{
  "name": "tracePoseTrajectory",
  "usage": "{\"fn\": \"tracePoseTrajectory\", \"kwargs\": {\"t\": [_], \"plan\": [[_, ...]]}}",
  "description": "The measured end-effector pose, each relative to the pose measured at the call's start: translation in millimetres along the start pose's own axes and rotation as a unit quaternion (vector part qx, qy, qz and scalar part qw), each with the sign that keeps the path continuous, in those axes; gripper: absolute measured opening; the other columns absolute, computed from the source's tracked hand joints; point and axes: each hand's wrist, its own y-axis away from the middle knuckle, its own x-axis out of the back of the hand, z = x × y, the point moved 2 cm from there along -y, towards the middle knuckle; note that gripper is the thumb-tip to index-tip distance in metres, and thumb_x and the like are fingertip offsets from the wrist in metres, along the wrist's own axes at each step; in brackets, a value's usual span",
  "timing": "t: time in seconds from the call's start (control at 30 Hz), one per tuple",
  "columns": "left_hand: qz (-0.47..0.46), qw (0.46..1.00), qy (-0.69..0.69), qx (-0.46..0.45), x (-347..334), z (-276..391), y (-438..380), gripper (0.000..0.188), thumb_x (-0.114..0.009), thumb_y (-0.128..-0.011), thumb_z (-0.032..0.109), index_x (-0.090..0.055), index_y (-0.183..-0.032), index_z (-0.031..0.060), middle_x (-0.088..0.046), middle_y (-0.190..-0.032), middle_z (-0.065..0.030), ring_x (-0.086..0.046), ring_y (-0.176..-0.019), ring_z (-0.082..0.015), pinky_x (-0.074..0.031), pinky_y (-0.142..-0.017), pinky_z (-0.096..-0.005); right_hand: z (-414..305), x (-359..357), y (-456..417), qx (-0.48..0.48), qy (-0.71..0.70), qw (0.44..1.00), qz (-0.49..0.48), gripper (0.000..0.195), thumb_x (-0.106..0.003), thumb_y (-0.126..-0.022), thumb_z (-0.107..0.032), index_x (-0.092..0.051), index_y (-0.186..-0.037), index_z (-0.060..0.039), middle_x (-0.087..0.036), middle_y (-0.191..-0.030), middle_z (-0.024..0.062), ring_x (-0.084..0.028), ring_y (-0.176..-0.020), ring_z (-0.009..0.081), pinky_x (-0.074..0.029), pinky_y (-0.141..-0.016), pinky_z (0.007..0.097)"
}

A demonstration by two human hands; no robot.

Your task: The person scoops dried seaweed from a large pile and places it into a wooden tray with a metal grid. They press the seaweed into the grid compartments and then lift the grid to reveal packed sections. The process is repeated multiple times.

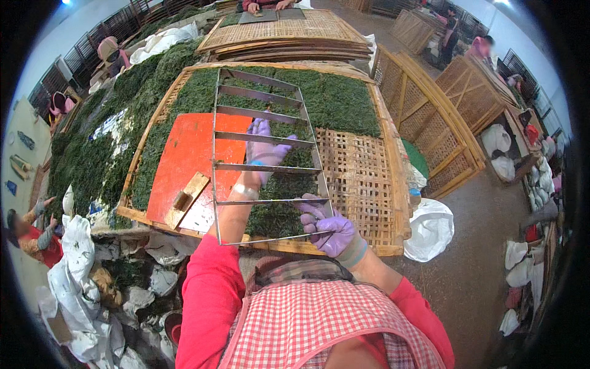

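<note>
A metal frame with several crossbars (267,169) is tilted above a woven bamboo tray (355,170) that bears flat layers of dark green seaweed-like strands (332,97). My right hand (327,228), in a purple glove, grips the frame's near right corner. Beneath the crossbars, my left hand (267,147), also gloved in purple, reaches over the green layer with its fingers apart. A red board (184,161) lies on the left part of the tray, partly under my left forearm. On that board rests a wooden plate with a block handle (186,200).
Loose green strands (138,110) are heaped left of the tray. Stacked bamboo trays (295,32) stand beyond it, with a co-worker's hands (267,6) over them. More trays (424,120) lean at the right, near a white sack (428,230). Other people work farther off.
</note>
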Motion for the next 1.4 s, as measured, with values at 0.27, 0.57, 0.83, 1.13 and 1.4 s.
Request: {"fn": "tracePoseTrajectory", "kwargs": {"t": [0.27, 0.57, 0.83, 1.13, 1.4], "plan": [[-0.1, 0.993, -0.023, -0.055, -69.6, -41.1, -26.7, 0.023, -0.063, -0.086, 0.027, -0.07, -0.1, 0.009, -0.068, -0.095, -0.0113, -0.063, -0.097, -0.0314, -0.051, -0.085, -0.0441, 7.5, 2.2, 10.0, 0.031, 0.009, 0.999, -0.024, 0.07, -0.05, -0.079, 0.015, -0.037, -0.146, -0.0026, -0.048, -0.143, 0.0189, -0.061, -0.117, 0.0311, -0.054, -0.098, 0.0376], [-0.295, 0.953, 0.047, -0.054, -8.3, -19.2, -10.0, 0.075, -0.075, -0.08, 0.031, -0.044, -0.146, 0.0118, -0.048, -0.146, -0.0154, -0.043, -0.136, -0.0333, -0.035, -0.113, -0.0412, 5.6, -9.0, 14.2, 0.039, 0.067, 0.997, 0.016, 0.073, -0.051, -0.077, 0.015, -0.038, -0.146, -0.0033, -0.048, -0.143, 0.0189, -0.063, -0.11, 0.0275, -0.055, -0.094, 0.0378], [-0.197, 0.853, 0.449, 0.177, -31.0, 13.9, -5.6, 0.048, -0.072, -0.089, 0.033, -0.061, -0.123, 0.0002, -0.068, -0.111, -0.0096, -0.063, -0.102, -0.0175, -0.05, -0.087, -0.0317, 11.1, -3.1, 13.9, 0.036, 0.059, 0.998, 0.011, 0.07, -0.049, -0.078, 0.015, -0.039, -0.145, -0.0019, -0.054, -0.137, 0.0171, -0.062, -0.116, 0.0318, -0.056, -0.096, 0.0385], [-0.345, 0.912, -0.214, -0.061, 0.6, -28.2, 32.0, 0.041, -0.057, -0.088, 0.02, -0.058, -0.129, 0.015, -0.052, -0.14, -0.0089, -0.045, -0.131, -0.0378, -0.034, -0.113, -0.046, -1.9, 12.5, 13.5, 0.068, 0.109, 0.991, 0.041, 0.069, -0.051, -0.076, 0.014, -0.041, -0.143, -0.001, -0.051, -0.139, 0.0188, -0.064, -0.109, 0.0289, -0.056, -0.094, 0.0367], [-0.556, 0.753, 0.328, -0.126, 71.8, 64.0, 75.0, 0.074, -0.075, -0.085, 0.039, -0.044, -0.144, 0.0069, -0.052, -0.142, -0.012, -0.046, -0.133, -0.0259, -0.034, -0.112, -0.0406, -21.5, 7.1, 3.3, 0.069, 0.089, 0.994, 0.0, 0.063, -0.052, -0.081, 0.014, -0.039, -0.141, 0.005, -0.051, -0.138, 0.0214, -0.066, -0.11, 0.0285, -0.059, -0.091, 0.0359]]}}
